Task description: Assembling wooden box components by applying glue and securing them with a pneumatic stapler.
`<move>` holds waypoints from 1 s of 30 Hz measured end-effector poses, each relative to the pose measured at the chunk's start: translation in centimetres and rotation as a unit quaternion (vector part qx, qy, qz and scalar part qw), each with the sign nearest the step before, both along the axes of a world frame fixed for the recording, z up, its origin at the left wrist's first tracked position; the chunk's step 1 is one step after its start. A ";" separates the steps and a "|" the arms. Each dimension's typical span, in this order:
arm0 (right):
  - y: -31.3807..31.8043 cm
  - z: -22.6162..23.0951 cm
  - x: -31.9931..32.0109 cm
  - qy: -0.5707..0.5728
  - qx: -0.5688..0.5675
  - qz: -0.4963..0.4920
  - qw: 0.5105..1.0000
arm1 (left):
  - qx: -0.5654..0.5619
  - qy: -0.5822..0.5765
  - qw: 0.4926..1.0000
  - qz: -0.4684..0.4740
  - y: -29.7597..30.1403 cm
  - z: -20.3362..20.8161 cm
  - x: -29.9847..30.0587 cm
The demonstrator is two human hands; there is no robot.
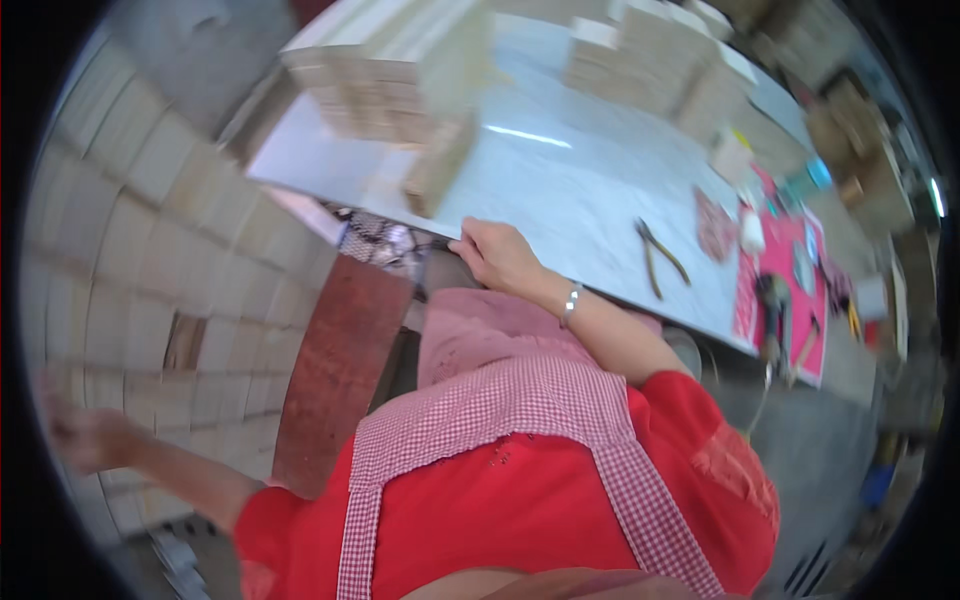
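At the far left, my left hand [88, 435] reaches out beside a tall stack of pale wooden blocks [140, 240]. Motion smears its fingers, so their hold is unclear. My right hand [497, 252] rests at the near edge of the white-topped table [570, 190], its fingers curled closed; whatever they may hold is hidden. Just beyond it a single wooden block [440, 168] stands on edge. Behind that block rises a pile of similar pale blocks [385, 80]. Pliers with dark handles [658, 255] lie partly spread on the tabletop, to the right.
More blocks [655, 60] are stacked at the table's far side. A pink mat [785, 290] at right carries a hammer-like tool [805, 345], a white bottle [752, 230] and a dark power tool [772, 305]. A reddish-brown board [335, 375] lies between me and the left stack.
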State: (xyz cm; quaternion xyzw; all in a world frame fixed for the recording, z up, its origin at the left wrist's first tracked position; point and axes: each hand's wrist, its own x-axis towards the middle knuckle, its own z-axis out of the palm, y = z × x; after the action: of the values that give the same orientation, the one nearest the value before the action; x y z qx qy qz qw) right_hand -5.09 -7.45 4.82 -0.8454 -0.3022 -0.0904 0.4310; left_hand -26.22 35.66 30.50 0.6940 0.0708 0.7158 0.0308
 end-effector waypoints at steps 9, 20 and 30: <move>-21.3 0.2 -3.3 0.084 -0.112 -0.390 0.910 | -0.354 0.386 0.725 -0.446 -26.6 -24.1 15.2; -27.5 -6.0 -6.1 0.021 -0.222 -0.371 0.902 | -0.361 0.521 0.513 -0.579 -37.0 -28.1 17.4; -49.4 -1.8 -5.5 -0.133 -0.143 -0.603 0.773 | -0.294 0.620 0.538 -0.489 -42.6 -27.3 19.3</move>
State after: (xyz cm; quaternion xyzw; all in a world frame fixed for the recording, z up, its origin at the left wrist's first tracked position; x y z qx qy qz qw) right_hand -10.63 -56.85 2.99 -0.8854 0.2062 -0.3996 0.1177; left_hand -6.90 -6.93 3.24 0.8432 -0.0718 -0.0810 0.5266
